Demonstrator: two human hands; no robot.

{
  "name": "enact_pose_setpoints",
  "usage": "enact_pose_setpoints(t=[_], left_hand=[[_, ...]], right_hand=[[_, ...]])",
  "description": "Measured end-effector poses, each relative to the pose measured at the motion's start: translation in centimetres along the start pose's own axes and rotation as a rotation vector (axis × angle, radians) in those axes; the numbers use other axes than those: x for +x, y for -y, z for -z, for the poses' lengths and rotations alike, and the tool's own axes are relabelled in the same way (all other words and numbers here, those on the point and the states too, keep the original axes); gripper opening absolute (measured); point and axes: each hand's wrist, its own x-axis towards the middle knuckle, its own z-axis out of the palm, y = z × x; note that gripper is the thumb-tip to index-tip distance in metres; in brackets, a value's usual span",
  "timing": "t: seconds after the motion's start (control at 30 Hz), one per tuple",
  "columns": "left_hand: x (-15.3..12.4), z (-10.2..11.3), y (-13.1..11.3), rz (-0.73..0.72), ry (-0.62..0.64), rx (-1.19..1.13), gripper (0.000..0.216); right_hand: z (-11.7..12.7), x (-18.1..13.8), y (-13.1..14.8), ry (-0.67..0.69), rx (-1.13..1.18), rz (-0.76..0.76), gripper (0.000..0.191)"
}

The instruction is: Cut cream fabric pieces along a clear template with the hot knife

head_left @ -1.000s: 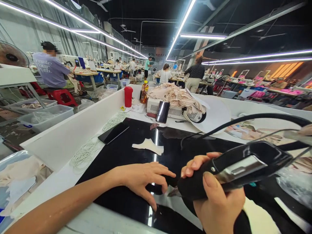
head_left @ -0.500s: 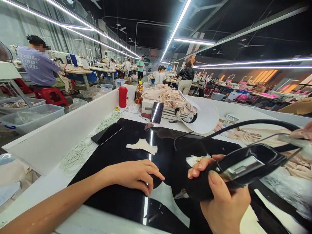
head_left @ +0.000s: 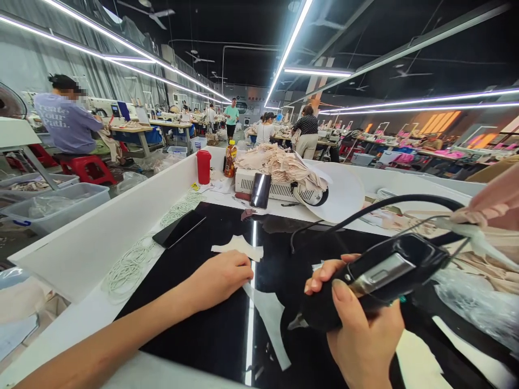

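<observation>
Your right hand point(head_left: 365, 340): clamped round black corded tool point(head_left: 385, 270). Your left hand point(head_left: 221, 275): curled, apparently pressing edge of pale cutout point(head_left: 270, 314); black tabletop point(head_left: 194, 329) runs left to white side wall point(head_left: 109, 227).

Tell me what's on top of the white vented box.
A heap of beige fabric pieces covers the white vented box; its top surface and anything beneath the heap are hidden.

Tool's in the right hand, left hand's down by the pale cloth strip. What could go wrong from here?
1. The tool in the right hand points at the left hand, close by at the cloth strip; it could get hurt.
2. The cable loops above the table and could snag.
</observation>
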Motion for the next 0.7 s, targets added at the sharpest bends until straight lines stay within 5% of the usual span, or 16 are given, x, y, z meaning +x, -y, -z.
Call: enact_pose_setpoints(t=[0.23, 0.5, 0.7], left_hand=[[-0.4, -1.6, -2.9, -0.04, 0.126, -0.15, 0.011], [-0.2, -1.7, -3.3, -0.062, 0.046, -0.285, 0.017], [-0.7, -2.6, -5.9, 0.099, 0.071, -0.423, 0.053]], right_hand=[[-0.2, 0.4, -0.7, -0.01, 0.001, 0.001, 0.035], [-0.1, 0.1, -0.8, 0.005, -0.002, 0.002, 0.034], [0.3, 0.3, -1.5, 0.007, -0.007, 0.024, 0.032]])
